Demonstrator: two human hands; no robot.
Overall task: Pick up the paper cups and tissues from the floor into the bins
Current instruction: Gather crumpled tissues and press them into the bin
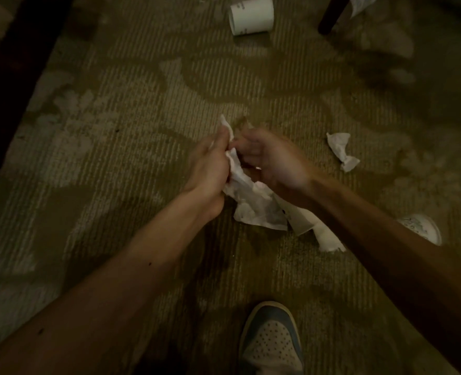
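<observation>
Over the carpet my left hand [210,163] grips a bunch of crumpled white tissues [253,204], which hang below both hands. My right hand [270,158] is blurred, its fingers curled against the top of the same bunch. A crumpled tissue [341,151] lies on the floor to the right. One paper cup [252,16] lies on its side at the far top. Another paper cup [424,227] shows past my right forearm. A further tissue [360,4] hangs at the top right. No bin is in view.
A dark furniture leg [332,14] stands at the top right. Dark wooden furniture [4,90] runs along the left edge. My shoe [271,339] is at the bottom centre on the patterned carpet [142,104].
</observation>
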